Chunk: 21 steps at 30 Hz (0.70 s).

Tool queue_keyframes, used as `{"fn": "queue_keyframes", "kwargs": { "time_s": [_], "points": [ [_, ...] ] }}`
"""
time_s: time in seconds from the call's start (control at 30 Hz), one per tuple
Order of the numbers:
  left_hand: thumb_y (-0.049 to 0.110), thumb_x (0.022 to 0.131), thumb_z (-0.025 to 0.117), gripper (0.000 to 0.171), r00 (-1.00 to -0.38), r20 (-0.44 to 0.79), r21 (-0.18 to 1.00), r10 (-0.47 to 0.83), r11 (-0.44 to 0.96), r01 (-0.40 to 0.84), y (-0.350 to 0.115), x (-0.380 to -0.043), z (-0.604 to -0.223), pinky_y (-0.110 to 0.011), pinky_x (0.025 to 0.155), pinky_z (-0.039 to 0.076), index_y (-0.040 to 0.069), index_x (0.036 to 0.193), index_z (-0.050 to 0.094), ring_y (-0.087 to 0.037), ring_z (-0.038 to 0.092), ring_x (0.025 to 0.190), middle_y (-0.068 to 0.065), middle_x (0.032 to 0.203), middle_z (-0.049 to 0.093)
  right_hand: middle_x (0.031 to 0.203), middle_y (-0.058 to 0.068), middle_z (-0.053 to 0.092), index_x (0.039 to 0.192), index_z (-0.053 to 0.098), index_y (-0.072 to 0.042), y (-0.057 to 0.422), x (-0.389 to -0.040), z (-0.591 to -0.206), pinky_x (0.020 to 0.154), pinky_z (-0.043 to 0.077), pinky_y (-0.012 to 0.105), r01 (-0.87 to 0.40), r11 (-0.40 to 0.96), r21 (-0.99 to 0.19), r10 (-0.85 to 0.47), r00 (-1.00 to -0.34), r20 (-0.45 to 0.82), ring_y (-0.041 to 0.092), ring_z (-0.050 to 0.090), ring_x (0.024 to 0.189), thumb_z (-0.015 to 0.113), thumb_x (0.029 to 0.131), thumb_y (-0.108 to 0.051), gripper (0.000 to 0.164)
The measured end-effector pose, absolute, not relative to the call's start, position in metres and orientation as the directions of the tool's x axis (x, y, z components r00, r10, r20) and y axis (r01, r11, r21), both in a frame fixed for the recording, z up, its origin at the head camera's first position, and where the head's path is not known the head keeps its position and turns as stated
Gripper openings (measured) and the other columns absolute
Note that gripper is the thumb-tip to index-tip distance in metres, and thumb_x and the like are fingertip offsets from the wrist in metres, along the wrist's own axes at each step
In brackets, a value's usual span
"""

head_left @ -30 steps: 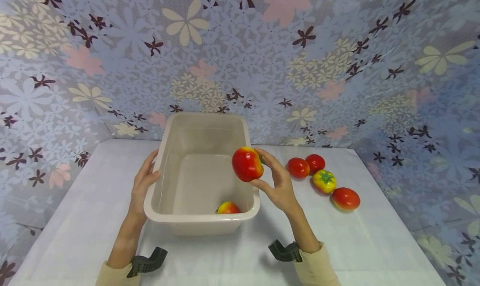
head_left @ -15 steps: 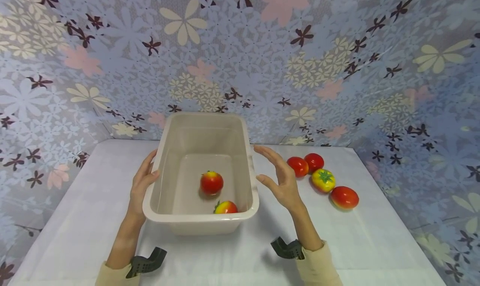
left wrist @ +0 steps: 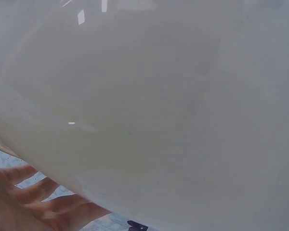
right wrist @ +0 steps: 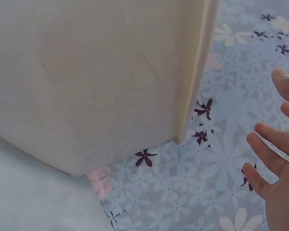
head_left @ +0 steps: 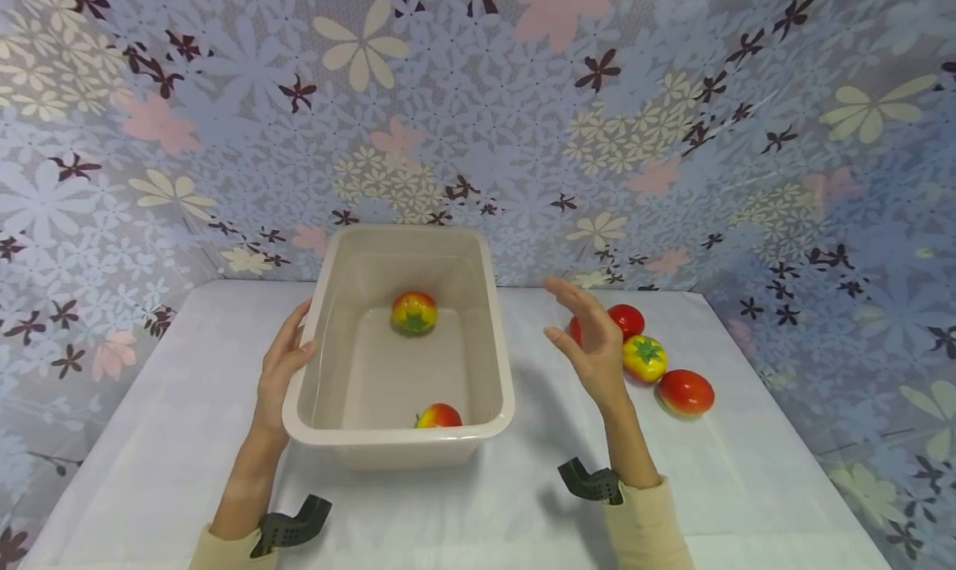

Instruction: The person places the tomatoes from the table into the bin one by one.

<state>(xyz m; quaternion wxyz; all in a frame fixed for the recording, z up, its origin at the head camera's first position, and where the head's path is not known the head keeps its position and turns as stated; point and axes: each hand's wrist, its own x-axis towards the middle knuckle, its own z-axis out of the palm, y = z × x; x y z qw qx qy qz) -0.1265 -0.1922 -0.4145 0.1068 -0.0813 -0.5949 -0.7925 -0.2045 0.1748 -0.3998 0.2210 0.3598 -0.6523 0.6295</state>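
A beige plastic bin (head_left: 404, 434) stands on the table, with a red-yellow tomato (head_left: 414, 313) lying near its far end and another tomato (head_left: 439, 416) by its near wall, partly hidden. My left hand (head_left: 282, 362) rests against the bin's left side, its thumb at the rim. Its fingers (left wrist: 36, 192) lie straight along the outer wall in the left wrist view. To the right of the bin, my right hand (head_left: 593, 350) is raised with nothing in it, fingers spread from the thumb. It partly covers a red tomato (head_left: 574, 329) on the table.
Beside the right hand lie another red tomato (head_left: 626, 320), a yellow tomato (head_left: 645, 358) with a green top, and a red oval tomato (head_left: 686, 392). The table bears a white cloth (head_left: 747, 487). A flower-patterned backdrop (head_left: 478, 122) rises behind it.
My right hand has let go of a tomato over the bin and moved right, towards the tomatoes on the table. The dropped tomato rolled to the bin's far end. My left hand has stayed put.
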Motion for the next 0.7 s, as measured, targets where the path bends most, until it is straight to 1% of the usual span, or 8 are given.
{"fn": "queue_keyframes", "kwargs": {
  "time_s": [0.17,0.3,0.4,0.53,0.7],
  "points": [
    [0.005,0.100,0.033,0.051,-0.961,0.265,0.920,-0.078,-0.278,0.276,-0.194,-0.126,-0.415,-0.024,0.084,0.053,0.010,0.150,0.033,-0.009,0.060,0.104,0.000,0.128,0.058,0.134,0.025,0.056,0.134,0.045,0.015,0.179,-0.211,-0.402,0.111,0.038,0.037,-0.740,-0.083,-0.668,-0.170,-0.650,0.741,0.031,0.052,0.129,0.060,0.083,0.018,0.053],
    [0.005,0.099,0.032,0.052,-0.963,0.260,0.925,-0.074,-0.268,0.270,-0.194,-0.127,-0.416,-0.025,0.085,0.053,0.008,0.151,0.030,-0.009,0.059,0.106,-0.002,0.132,0.055,0.134,0.027,0.055,0.134,0.044,0.015,0.184,-0.215,-0.405,0.109,0.039,0.038,-0.730,-0.087,-0.677,-0.151,-0.662,0.734,0.033,0.052,0.128,0.057,0.081,0.022,0.055],
    [0.006,0.099,0.032,0.053,-0.968,0.242,0.936,-0.070,-0.247,0.252,-0.195,-0.127,-0.415,-0.026,0.087,0.053,0.008,0.153,0.028,-0.010,0.058,0.109,-0.005,0.137,0.052,0.135,0.028,0.054,0.135,0.045,0.013,0.189,-0.217,-0.410,0.109,0.040,0.037,-0.705,-0.070,-0.705,-0.124,-0.695,0.708,0.033,0.051,0.129,0.057,0.082,0.021,0.055],
    [0.008,0.100,0.031,0.053,-0.974,0.220,0.948,-0.064,-0.221,0.228,-0.194,-0.127,-0.413,-0.026,0.089,0.053,0.010,0.153,0.027,-0.011,0.056,0.112,-0.008,0.142,0.046,0.136,0.028,0.053,0.136,0.047,0.010,0.196,-0.220,-0.417,0.110,0.039,0.036,-0.667,-0.027,-0.745,-0.079,-0.741,0.667,0.031,0.051,0.130,0.061,0.084,0.017,0.054],
    [0.010,0.101,0.031,0.052,-0.976,0.209,0.952,-0.066,-0.212,0.218,-0.193,-0.127,-0.412,-0.026,0.088,0.053,0.011,0.152,0.029,-0.011,0.056,0.110,-0.008,0.139,0.047,0.136,0.027,0.054,0.135,0.049,0.008,0.203,-0.225,-0.423,0.109,0.040,0.034,-0.625,-0.006,-0.780,-0.024,-0.780,0.625,0.029,0.051,0.130,0.064,0.085,0.013,0.053]
  ]
}}
